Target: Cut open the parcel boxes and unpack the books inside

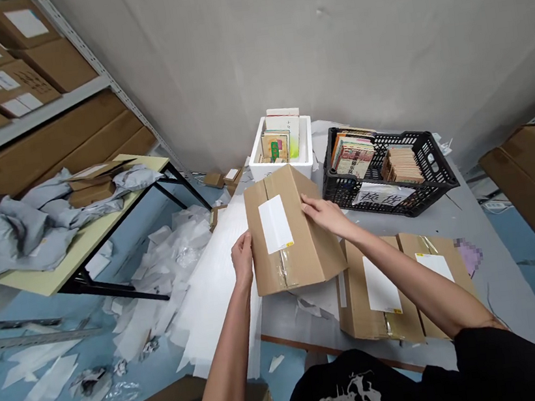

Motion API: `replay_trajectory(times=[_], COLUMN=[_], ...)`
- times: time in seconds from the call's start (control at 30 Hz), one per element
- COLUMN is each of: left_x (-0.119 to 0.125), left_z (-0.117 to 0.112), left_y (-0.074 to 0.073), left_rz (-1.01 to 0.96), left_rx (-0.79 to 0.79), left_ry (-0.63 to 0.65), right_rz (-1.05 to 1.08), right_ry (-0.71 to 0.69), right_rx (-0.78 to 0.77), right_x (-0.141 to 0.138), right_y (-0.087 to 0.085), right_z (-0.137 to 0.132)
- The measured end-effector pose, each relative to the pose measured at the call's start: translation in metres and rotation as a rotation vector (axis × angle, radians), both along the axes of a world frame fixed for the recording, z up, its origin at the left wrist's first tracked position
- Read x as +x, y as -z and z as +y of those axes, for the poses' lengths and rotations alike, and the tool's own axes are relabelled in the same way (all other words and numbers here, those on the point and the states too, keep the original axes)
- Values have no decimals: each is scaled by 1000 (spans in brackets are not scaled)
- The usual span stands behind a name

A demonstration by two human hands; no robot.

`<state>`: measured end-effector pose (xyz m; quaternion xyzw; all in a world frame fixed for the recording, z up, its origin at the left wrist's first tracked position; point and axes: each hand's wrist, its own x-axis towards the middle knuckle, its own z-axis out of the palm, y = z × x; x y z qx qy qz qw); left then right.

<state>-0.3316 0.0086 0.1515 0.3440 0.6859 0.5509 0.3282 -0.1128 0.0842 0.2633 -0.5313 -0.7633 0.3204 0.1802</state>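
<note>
As the left hand (242,258) pinches its left edge and the right hand (326,214) holds its right side with bent fingers, seemingly for balance, a taped box (301,235) hangs tilted above the table (284,323), its white label (275,224) uncovered.

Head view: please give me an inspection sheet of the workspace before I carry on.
Surface: grey table bearing a white bin and black crate, both with books
Job's things: labelled box, held; two more boxes on the table
Clutter: paper scraps on the floor, left
Hands: left hand on the box's left edge, right hand on its right side
Cables: pale item on the floor, right; too small to tell
Surroundings: shelf with cartons and side table with grey bags, left; wall ahead
</note>
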Motion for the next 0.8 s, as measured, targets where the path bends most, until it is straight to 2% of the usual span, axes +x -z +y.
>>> replay_trajectory(times=[0.07, 0.17, 0.27, 0.4, 0.53, 0.67, 0.8], left_x=[2, 2, 3, 16, 39, 56, 60], left_z=[0, -2, -10, -29, -42, -54, -82], left_y=[2, 7, 21, 52, 79, 90, 95], left_rz=[-39, -60, -73, 25, 46, 35, 49], left_rx=[78, 203, 273, 220, 104, 52, 61], left_ry=[-37, -108, -203, -282, -231, -209, -217], right_rz=[95, 307, 581, 850, 861, 892, 823], right_ry=[-4, 1, 19, 128, 278, 395, 454], right_rx=[26, 30, -71, -327, -415, -459, -644], right_x=[4, 11, 17, 25, 31, 42, 66], right_y=[8, 31, 59, 94, 121, 132, 127], right_z=[-9, -25, -38, -50, -56, -56, -49])
